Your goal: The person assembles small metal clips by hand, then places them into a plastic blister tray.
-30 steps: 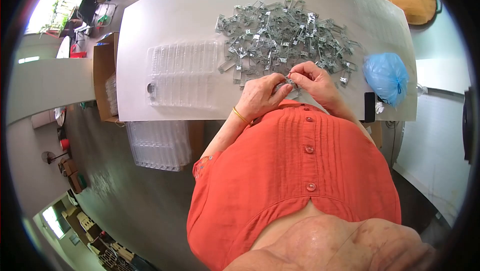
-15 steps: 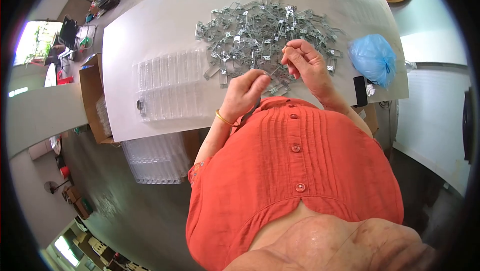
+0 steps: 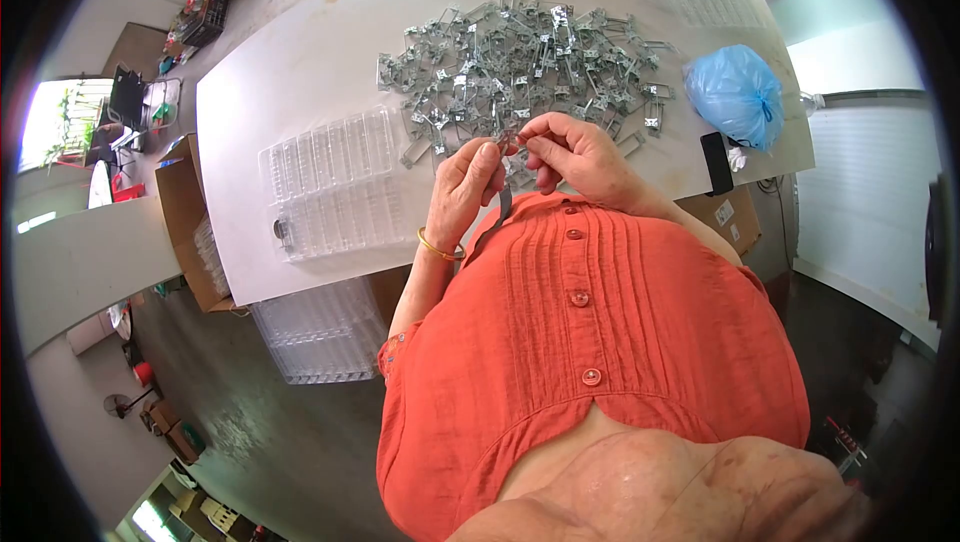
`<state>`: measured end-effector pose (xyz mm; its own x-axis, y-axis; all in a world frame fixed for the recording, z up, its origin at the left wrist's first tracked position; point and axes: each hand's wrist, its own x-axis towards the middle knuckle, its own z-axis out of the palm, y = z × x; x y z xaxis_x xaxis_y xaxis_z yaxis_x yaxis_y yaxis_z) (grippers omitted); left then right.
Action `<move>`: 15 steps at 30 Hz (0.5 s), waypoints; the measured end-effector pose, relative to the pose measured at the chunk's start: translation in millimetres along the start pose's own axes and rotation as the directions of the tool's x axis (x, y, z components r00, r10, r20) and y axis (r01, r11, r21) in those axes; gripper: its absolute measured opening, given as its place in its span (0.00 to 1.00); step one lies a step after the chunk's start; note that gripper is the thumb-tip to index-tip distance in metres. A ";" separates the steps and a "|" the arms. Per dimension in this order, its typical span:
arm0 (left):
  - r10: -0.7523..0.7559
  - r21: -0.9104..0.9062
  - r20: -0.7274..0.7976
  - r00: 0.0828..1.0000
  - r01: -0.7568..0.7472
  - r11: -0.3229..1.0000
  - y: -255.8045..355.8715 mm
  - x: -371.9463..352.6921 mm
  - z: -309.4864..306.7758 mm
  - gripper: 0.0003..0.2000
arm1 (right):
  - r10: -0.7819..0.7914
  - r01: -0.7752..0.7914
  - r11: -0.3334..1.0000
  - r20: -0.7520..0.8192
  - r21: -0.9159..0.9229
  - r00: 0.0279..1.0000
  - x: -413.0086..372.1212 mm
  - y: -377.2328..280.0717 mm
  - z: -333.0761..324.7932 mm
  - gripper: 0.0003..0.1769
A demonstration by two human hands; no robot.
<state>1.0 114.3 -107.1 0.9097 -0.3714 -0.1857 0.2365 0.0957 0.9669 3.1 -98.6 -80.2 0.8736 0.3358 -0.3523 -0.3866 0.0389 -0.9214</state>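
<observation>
Close together at the near edge of a heap of small metal brackets [image 3: 530, 62], both of my hands pinch at one spot. My left hand [image 3: 466, 187] is closed, thumb against fingers, on what looks like a small metal bracket [image 3: 510, 141]. The fingertips of my right hand [image 3: 580, 160] press on the same piece from the right. Fingers cover most of it, so its exact shape cannot be made out. A dark strap [image 3: 497, 222] hangs beside my left wrist, which wears a yellow bangle [image 3: 440, 247].
Clear plastic trays [image 3: 335, 182] lie left on the white table [image 3: 300, 52]; more trays [image 3: 320, 332] are stacked below its edge. To the right are a blue plastic bag [image 3: 735, 97] and a black phone [image 3: 717, 163]. A cardboard box [image 3: 185, 222] stands at the left.
My hands were apart and have come together, the right moving left and down to the left hand's fingertips. The view has shifted slightly.
</observation>
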 end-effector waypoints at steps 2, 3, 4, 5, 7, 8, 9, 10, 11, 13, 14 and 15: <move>0.015 0.030 -0.003 1.000 -0.015 0.999 -4.0 -0.7 -1.6 0.21 | -0.005 0.005 1.000 0.002 -0.012 1.000 0.0 0.1 0.4 0.09; 0.043 0.068 -0.009 0.999 -0.043 0.997 -7.3 -0.7 -2.3 0.20 | -0.008 0.008 1.000 0.006 -0.015 1.000 -0.1 0.1 0.6 0.09; 0.072 0.105 -0.013 0.997 -0.070 0.992 -11.5 -0.3 -3.2 0.20 | -0.011 0.011 1.000 0.009 -0.019 1.000 -0.3 0.2 0.7 0.09; 0.101 0.143 -0.016 0.995 -0.098 0.985 -15.1 0.0 -3.7 0.19 | 0.002 -0.002 1.000 0.010 -0.030 1.000 -0.8 0.2 0.5 0.09; 0.179 0.278 -0.036 0.983 -0.162 0.947 -20.6 0.1 -3.5 0.18 | 0.025 -0.024 0.998 0.013 -0.054 1.000 -1.4 -0.1 -0.8 0.10; 0.223 0.346 -0.043 0.974 -0.195 0.918 -20.5 1.4 -3.4 0.18 | 0.026 -0.025 0.998 0.022 -0.051 0.999 -0.5 0.5 -2.2 0.10; 0.230 0.379 -0.044 0.972 -0.197 0.904 -17.8 1.6 -2.5 0.18 | 0.027 -0.025 0.999 0.031 -0.049 0.999 0.1 2.9 -3.7 0.11; 0.237 0.412 -0.046 0.970 -0.198 0.889 -14.5 0.6 -1.1 0.17 | 0.028 -0.026 0.999 0.039 -0.046 0.999 0.5 5.1 -5.5 0.12; 0.244 0.444 -0.047 0.969 -0.199 0.874 -11.9 0.2 0.0 0.17 | 0.034 -0.032 0.999 0.052 -0.032 0.998 1.1 6.3 -7.4 0.12; 0.234 0.516 -0.017 0.972 -0.192 0.835 -10.1 0.6 0.5 0.17 | 0.046 -0.046 0.999 0.078 -0.003 0.996 1.7 8.6 -11.2 0.12; 0.237 0.548 -0.004 0.971 -0.196 0.813 -10.7 0.9 3.2 0.16 | 0.052 -0.052 0.999 0.086 0.004 0.995 2.3 8.8 -12.9 0.13; 0.239 0.579 0.009 0.971 -0.200 0.791 -10.5 1.0 6.2 0.15 | 0.059 -0.062 0.998 0.099 0.022 0.993 2.3 9.6 -15.0 0.13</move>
<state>-2.8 107.1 -116.4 0.9368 -0.3459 0.0521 -0.1922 -0.3844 0.9029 5.8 -111.6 -92.3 0.8155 0.4293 -0.3881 -0.4459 0.0386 -0.8943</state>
